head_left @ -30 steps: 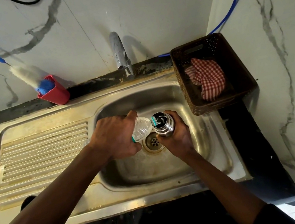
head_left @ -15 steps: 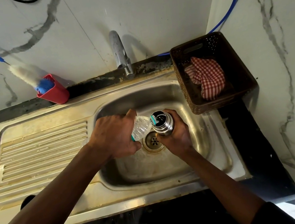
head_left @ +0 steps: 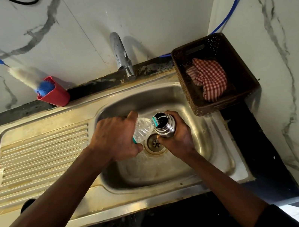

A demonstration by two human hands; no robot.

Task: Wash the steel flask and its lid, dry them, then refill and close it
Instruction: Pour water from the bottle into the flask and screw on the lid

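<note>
Refill step. The right hand (head_left: 179,140) is wrapped around the body of the steel flask (head_left: 164,126) and holds it upright, mouth open, above the middle of the sink (head_left: 161,95) basin, just beside the drain (head_left: 154,144), so any spill drains off. The left hand (head_left: 116,138) grips the plastic bottle (head_left: 143,129), tilted with its neck at the flask mouth for pouring. The lid is not in view.

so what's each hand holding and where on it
Left hand grips the plastic bottle round its body, neck tipped at the flask. Right hand grips the flask round its lower body.
</note>
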